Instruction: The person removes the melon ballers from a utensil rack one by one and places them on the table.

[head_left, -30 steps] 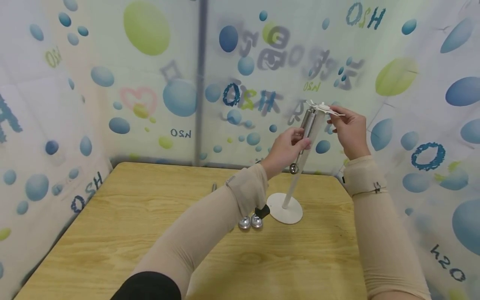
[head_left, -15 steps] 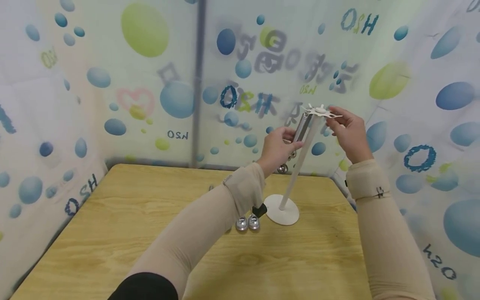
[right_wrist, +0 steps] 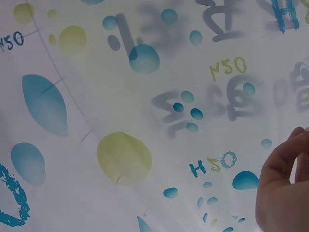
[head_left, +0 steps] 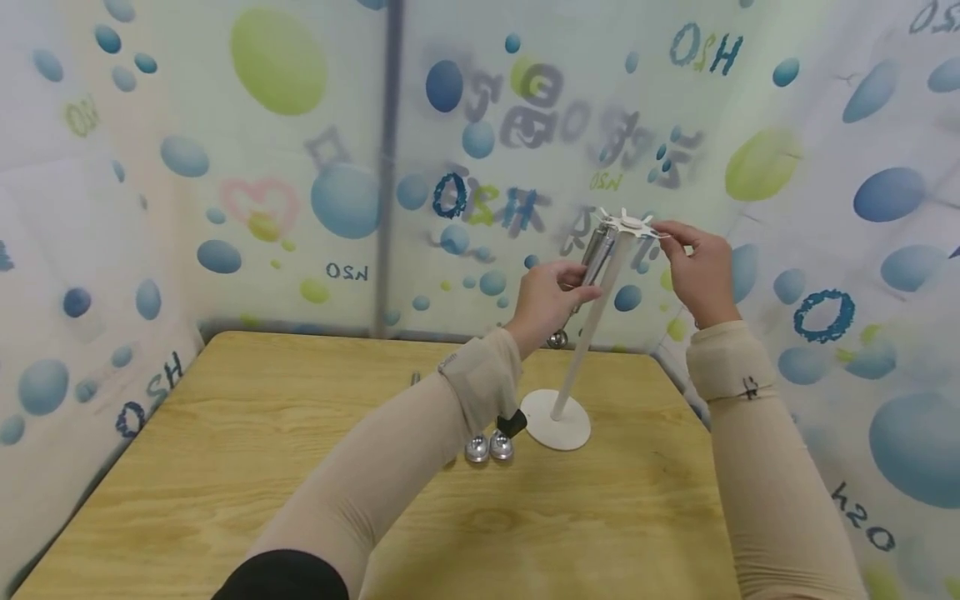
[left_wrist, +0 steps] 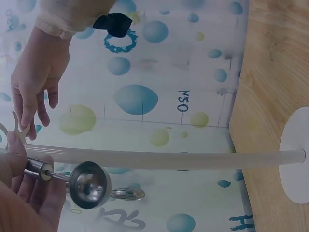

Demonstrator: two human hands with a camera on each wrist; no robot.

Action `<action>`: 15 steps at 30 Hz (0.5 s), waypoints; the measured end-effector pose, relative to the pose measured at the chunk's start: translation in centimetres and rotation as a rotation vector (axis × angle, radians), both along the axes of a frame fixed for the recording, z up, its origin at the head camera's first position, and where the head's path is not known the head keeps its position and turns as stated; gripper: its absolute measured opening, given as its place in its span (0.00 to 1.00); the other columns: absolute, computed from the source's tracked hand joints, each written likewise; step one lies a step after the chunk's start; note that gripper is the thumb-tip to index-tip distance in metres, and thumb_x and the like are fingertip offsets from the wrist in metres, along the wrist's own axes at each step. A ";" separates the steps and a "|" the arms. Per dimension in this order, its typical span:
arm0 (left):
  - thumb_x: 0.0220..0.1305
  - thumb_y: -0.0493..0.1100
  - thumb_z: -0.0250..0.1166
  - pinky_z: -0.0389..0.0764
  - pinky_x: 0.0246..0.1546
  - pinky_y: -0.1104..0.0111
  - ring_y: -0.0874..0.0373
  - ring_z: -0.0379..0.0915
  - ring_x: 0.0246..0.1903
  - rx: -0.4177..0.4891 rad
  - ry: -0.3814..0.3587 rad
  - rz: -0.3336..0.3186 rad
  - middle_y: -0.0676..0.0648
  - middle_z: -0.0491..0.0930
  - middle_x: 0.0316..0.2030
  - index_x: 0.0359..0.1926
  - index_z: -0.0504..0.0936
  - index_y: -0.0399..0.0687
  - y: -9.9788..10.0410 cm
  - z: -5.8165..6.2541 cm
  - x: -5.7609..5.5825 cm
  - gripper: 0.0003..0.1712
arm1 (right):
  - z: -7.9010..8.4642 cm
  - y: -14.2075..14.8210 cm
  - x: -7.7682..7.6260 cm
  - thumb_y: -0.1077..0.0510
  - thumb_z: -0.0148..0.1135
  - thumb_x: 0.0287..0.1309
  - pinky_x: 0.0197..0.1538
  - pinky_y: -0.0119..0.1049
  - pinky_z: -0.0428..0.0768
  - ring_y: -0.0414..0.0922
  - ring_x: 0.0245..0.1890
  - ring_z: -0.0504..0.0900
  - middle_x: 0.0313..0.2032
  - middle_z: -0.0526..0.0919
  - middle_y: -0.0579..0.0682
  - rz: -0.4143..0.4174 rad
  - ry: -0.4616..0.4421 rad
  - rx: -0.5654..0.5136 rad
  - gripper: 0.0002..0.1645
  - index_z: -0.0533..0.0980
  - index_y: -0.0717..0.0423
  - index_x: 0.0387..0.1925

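The shiny metal scoop (left_wrist: 90, 185) is up high, with its round cup low and the top of its handle close to the hooks. Your left hand (head_left: 546, 302) grips it by the handle, thumb on one side and fingers on the other. Another scoop (left_wrist: 128, 194) shows just past its cup; I can't tell if that one hangs by itself or if you hold it too. Your right hand (head_left: 701, 271) pinches one arm of the white hook top (head_left: 628, 223), which sits on the tall pole (head_left: 589, 329). It looks like the job now is at the hook, but I can't see if the handle's end is on it. To do this well, hold the hook top still and line up the handle's end with one hook. Go slow, and let the hook take the weight before your fingers let go. Don't pull sideways, as the thin pole may tip. Lower down, the round white base (head_left: 558, 421) rests flat on the tabletop (head_left: 255, 433). Near it lie two more shiny cups (head_left: 489, 447), partly behind your left sleeve (head_left: 390, 458), so mind your elbow there.
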State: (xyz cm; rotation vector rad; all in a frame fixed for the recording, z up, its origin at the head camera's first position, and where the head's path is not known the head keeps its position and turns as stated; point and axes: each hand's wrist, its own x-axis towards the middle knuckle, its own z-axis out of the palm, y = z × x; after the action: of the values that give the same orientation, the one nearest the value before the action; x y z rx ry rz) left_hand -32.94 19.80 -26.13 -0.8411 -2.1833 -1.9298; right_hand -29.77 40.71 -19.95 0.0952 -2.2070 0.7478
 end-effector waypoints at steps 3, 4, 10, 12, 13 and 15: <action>0.60 0.42 0.76 0.83 0.36 0.72 0.60 0.82 0.39 0.005 0.006 -0.007 0.49 0.87 0.39 0.50 0.86 0.43 0.0 0.0 0.1 0.18 | -0.1 0.0 -0.5 0.61 0.59 0.72 0.17 0.27 0.57 0.32 0.20 0.69 0.49 0.87 0.58 -0.031 0.019 0.015 0.14 0.86 0.56 0.52; 0.60 0.42 0.76 0.83 0.36 0.72 0.60 0.82 0.39 0.007 0.008 -0.008 0.49 0.87 0.39 0.49 0.86 0.42 0.0 0.1 0.2 0.17 | -0.1 0.0 -0.7 0.62 0.59 0.72 0.17 0.26 0.57 0.32 0.20 0.69 0.48 0.87 0.58 -0.039 0.025 0.017 0.14 0.86 0.56 0.51; 0.59 0.43 0.77 0.82 0.38 0.73 0.60 0.82 0.39 -0.007 0.006 0.006 0.49 0.87 0.39 0.49 0.86 0.42 0.0 0.4 0.4 0.19 | -0.2 -0.3 -1.5 0.64 0.58 0.71 0.18 0.28 0.57 0.34 0.25 0.70 0.44 0.88 0.58 -0.079 0.031 0.044 0.14 0.87 0.57 0.50; 0.59 0.44 0.77 0.82 0.38 0.73 0.61 0.82 0.39 -0.010 0.007 0.006 0.50 0.87 0.39 0.50 0.85 0.42 0.1 0.6 0.4 0.19 | -0.1 -0.3 -1.6 0.63 0.58 0.71 0.19 0.27 0.57 0.33 0.28 0.71 0.46 0.88 0.58 -0.079 0.033 0.055 0.14 0.87 0.57 0.50; 0.59 0.44 0.77 0.82 0.39 0.73 0.61 0.82 0.40 -0.011 0.008 0.005 0.50 0.86 0.39 0.50 0.85 0.42 0.1 0.6 0.4 0.20 | -0.1 -0.2 -1.6 0.63 0.58 0.72 0.19 0.27 0.58 0.34 0.28 0.71 0.46 0.88 0.58 -0.078 0.035 0.057 0.14 0.87 0.57 0.50; 0.59 0.44 0.77 0.82 0.38 0.74 0.61 0.82 0.40 -0.002 0.003 -0.004 0.50 0.86 0.39 0.50 0.85 0.42 0.1 0.8 0.5 0.20 | -0.2 -0.2 -1.5 0.62 0.59 0.72 0.19 0.27 0.58 0.33 0.28 0.71 0.48 0.88 0.58 -0.076 0.031 0.047 0.13 0.87 0.57 0.50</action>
State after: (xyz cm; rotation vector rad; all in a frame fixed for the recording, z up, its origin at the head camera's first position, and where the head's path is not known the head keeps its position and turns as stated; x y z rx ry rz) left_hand -32.46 19.91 -25.36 -0.8489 -2.1846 -1.9273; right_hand -31.26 40.55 -20.10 0.0455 -2.1860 0.6486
